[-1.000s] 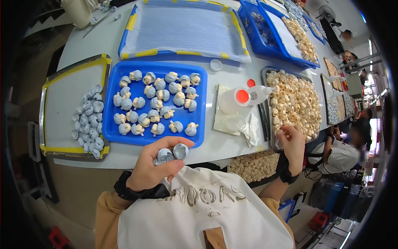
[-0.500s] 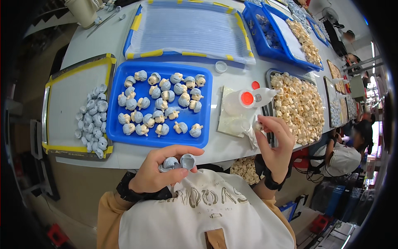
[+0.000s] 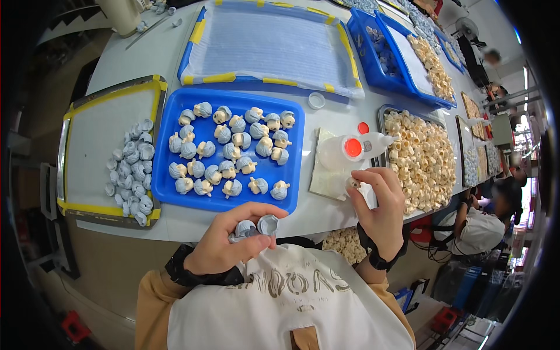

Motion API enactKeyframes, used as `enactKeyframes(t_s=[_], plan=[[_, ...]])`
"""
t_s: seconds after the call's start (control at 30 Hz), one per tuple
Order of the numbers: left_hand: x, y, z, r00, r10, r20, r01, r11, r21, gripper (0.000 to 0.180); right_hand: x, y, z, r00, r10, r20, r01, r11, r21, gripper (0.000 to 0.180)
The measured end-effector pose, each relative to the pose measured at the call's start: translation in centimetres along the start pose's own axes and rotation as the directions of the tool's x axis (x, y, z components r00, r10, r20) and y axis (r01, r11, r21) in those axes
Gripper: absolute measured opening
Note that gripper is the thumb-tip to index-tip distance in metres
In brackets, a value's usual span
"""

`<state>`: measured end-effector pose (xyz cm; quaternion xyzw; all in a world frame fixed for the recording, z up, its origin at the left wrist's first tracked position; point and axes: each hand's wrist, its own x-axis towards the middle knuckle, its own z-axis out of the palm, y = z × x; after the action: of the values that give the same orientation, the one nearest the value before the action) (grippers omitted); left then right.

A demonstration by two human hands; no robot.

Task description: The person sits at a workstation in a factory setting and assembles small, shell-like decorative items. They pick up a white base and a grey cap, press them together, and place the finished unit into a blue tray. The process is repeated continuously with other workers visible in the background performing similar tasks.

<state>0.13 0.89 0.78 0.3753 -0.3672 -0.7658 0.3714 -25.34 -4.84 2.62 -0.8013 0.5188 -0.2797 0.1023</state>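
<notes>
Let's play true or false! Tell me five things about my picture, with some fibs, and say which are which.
1. The left hand holds blue shells. True.
2. The right hand pinches a small pale piece. True.
3. Little heads lie in a blue tray. True.
4. Cream bits are piled left of that tray. False: the cream pile is right of it.
5. Both wrists are bare. False: they wear black bands.

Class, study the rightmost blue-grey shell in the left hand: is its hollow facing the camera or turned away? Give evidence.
Facing the camera: the shell held in the left hand shows its rim and inner wall.
</notes>
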Motion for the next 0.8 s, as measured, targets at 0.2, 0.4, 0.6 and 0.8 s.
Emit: enactKeyframes(t_s=[0.2,0.4,0.6,0.8], plan=[[0.6,-1.1,-0.5,0.993,0.027,-0.118,-0.07,0.927,-0.369,0.04,0.0,0.1,-0.1,0.999,-0.022,0.024,0.021,0.999,0.025,0.02],[0.5,-1.1,-1.1,0.994,0.053,-0.099,-0.095,0.869,-0.487,0.039,-0.4,0.2,-0.3,1.0,-0.003,0.009,0.003,1.0,0.03,0.02],[0.0,-1.1,-0.8,0.99,0.098,-0.106,-0.124,0.949,-0.288,0.039,-1.1,0.8,-0.2,1.0,0.013,-0.016,-0.012,0.998,0.057,0.022],[-0.5,-0.7,-0.1,0.971,0.165,-0.172,-0.155,0.986,0.067,0.037,-1.6,-0.5,0.4,0.983,-0.025,-0.183,0.07,0.967,0.243,0.028]])
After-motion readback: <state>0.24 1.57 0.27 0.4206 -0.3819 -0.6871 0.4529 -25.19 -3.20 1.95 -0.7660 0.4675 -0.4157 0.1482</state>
